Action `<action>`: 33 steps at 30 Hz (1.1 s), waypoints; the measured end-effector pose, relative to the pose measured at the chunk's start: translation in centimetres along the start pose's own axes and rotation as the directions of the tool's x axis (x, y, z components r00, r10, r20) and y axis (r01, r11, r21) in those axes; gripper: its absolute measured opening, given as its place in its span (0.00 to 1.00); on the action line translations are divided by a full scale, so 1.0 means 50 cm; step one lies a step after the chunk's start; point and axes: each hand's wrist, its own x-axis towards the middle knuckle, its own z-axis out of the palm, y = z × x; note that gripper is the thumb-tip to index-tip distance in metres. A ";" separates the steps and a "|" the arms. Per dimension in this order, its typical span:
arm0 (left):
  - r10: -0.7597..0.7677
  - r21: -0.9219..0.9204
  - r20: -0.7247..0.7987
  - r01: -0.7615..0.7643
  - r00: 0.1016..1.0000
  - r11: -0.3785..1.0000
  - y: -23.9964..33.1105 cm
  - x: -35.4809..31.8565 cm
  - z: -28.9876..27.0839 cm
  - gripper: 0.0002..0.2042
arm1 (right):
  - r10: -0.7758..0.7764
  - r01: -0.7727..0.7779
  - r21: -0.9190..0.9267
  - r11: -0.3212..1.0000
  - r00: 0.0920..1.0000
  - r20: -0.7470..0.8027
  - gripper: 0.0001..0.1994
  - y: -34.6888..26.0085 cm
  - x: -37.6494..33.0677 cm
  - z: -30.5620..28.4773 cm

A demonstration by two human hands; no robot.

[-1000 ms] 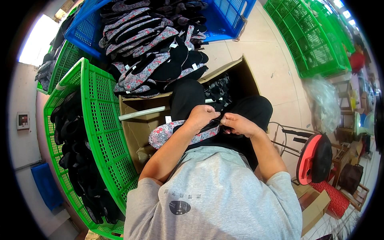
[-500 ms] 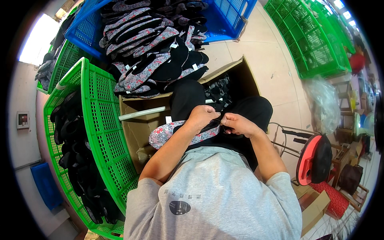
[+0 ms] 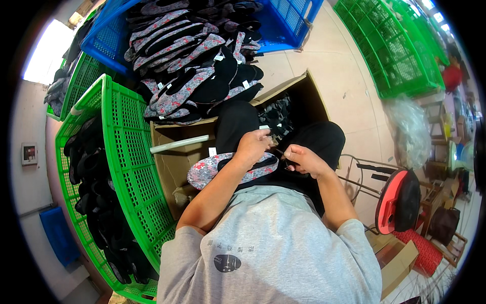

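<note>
A floral cloth shoe (image 3: 203,171) in grey and red, with a dark opening, lies across my lap under my left forearm. A small white tag stands up from its edge. My left hand (image 3: 253,147) is closed in a pinch over the shoe's right end; what its fingertips grip is too small to make out. Just to the right, my right hand (image 3: 305,161) is closed on a small dark pointed tool (image 3: 281,152), mostly hidden by the fingers. The tool's tip points toward my left fingertips, with a small gap between the hands.
Piled floral and black shoes (image 3: 177,91) spill from a blue crate (image 3: 298,25) ahead. A green crate (image 3: 132,152) of black shoes stands at my left. An open cardboard box (image 3: 316,93) with dark scraps sits before my knees. At right are a red-and-black round seat (image 3: 392,202) and green crates (image 3: 390,50).
My hands have moved slightly apart; the right one shifted a little right, and the dark tool shows more between them. The shoe stays on my lap.
</note>
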 end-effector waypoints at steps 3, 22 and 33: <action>-0.002 0.028 -0.053 0.004 0.999 1.000 0.012 -0.011 -0.002 0.13 | -0.064 0.064 0.068 0.996 0.998 -0.005 0.10 0.018 -0.009 0.003; 0.360 0.548 0.230 -0.426 0.904 0.720 0.063 -0.116 -0.048 0.05 | -0.321 0.319 0.035 0.947 0.943 0.088 0.11 0.002 -0.019 0.019; 0.485 0.675 0.135 -0.438 0.864 0.594 0.046 -0.129 -0.031 0.05 | -0.188 0.190 0.003 0.982 0.969 0.158 0.10 -0.039 -0.053 0.015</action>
